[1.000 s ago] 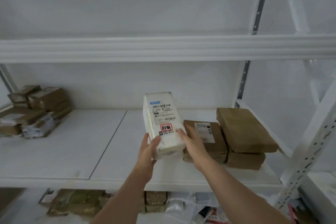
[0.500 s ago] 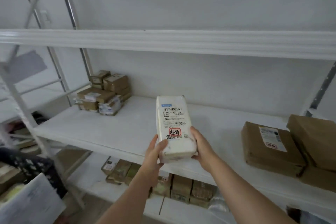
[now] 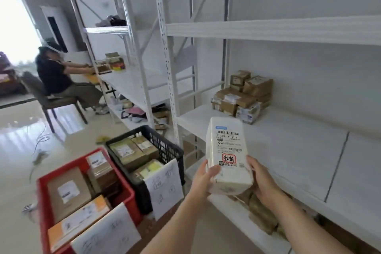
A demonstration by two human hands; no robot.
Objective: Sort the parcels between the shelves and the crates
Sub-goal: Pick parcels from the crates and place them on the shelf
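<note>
A white parcel (image 3: 226,154) with a barcode label and a red stamp stands upright in front of me, off the white shelf (image 3: 288,150). My left hand (image 3: 203,179) grips its lower left edge and my right hand (image 3: 261,179) grips its lower right edge. A black crate (image 3: 165,146) with several brown parcels sits on the floor to the left. Next to it, nearer me, a red crate (image 3: 44,208) holds more parcels. Each crate has a handwritten paper sign on its front.
A stack of brown boxes (image 3: 243,97) sits at the back left of the shelf. More parcels (image 3: 261,216) lie on the lower shelf. White shelf uprights (image 3: 167,51) stand beside the black crate. A person (image 3: 55,72) sits on a chair at the far shelving.
My view has swung left, away from the brown parcels at the shelf's right, so the two crates on the floor now show. Both hands keep hold of the white parcel.
</note>
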